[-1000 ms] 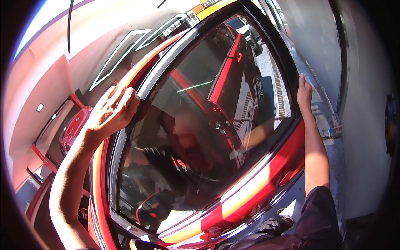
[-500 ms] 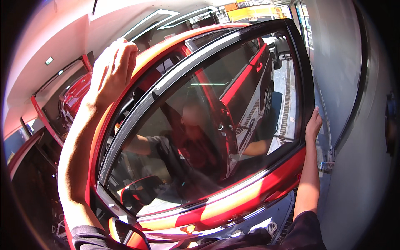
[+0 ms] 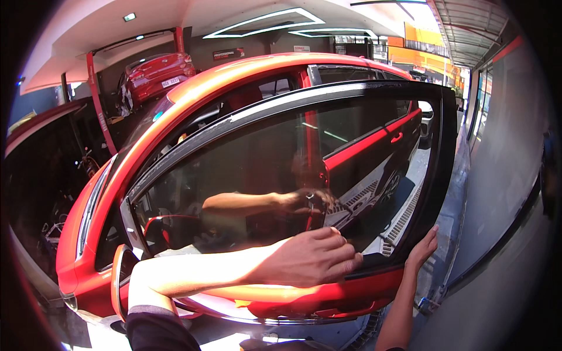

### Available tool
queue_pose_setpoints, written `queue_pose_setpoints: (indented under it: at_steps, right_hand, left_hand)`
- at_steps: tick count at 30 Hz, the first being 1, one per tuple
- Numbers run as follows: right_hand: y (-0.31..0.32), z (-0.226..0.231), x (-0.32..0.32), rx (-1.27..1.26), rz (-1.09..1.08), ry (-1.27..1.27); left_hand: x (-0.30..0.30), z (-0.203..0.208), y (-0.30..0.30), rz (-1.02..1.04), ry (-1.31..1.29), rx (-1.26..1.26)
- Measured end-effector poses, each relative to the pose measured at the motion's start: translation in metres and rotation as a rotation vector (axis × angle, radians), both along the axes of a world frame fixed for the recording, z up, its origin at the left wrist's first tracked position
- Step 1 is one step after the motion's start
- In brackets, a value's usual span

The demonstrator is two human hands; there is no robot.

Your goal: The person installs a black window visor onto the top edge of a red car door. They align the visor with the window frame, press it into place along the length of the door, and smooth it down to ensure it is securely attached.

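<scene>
A red car door (image 3: pixel 357 295) stands open in front of me, its dark tinted window (image 3: pixel 246 158) raised in a black frame. My left hand (image 3: pixel 310 257) is in front of the lower part of the glass, above the red door panel. Its fingers are curled together, and anything in them is hidden; whether it touches the glass I cannot tell. At the door's rear edge, my right hand (image 3: pixel 421 250) holds on with its fingers against the edge. The glass mirrors a forearm and hand.
Behind the door is the red car body (image 3: pixel 234 67). A side mirror (image 3: pixel 121 275) juts out by my left elbow. A grey wall (image 3: pixel 497 152) runs close along the right. Another red car (image 3: pixel 155 76) is raised on a red lift (image 3: pixel 100 105) at the far left.
My left hand has come down from above the top of the window frame to the window's lower edge. My right hand stays on the door's rear edge. The view has shifted.
</scene>
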State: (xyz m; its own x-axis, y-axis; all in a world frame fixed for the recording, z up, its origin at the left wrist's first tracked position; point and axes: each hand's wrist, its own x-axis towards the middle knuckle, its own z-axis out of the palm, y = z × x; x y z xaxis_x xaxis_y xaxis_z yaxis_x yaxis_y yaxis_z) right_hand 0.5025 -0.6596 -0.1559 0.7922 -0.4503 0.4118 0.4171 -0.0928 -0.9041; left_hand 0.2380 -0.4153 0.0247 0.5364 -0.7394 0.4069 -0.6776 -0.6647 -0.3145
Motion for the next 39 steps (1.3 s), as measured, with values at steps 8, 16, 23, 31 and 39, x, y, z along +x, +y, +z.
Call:
queue_pose_setpoints:
  at_steps: [8,16,23,31,39]
  right_hand:
    - [-0.005,-0.011,0.003,0.066,0.123,0.028]
    - [-0.014,-0.014,0.002,0.077,0.089,0.063]
    - [0.0,-0.011,0.001,0.038,0.086,0.05]
    - [-0.008,-0.019,0.005,0.113,0.118,0.061]
    - [-0.006,-0.018,0.006,0.074,0.093,0.065]
  left_hand:
    - [-0.012,0.086,0.162,0.723,-0.811,-0.314]
    - [-0.011,0.115,0.162,0.755,-0.676,0.042]
    - [-0.008,0.11,0.177,0.803,-0.644,-0.018]
    - [-0.02,0.129,0.159,0.84,-0.448,-0.008]
    - [-0.006,0.121,0.163,0.894,-0.599,0.17]
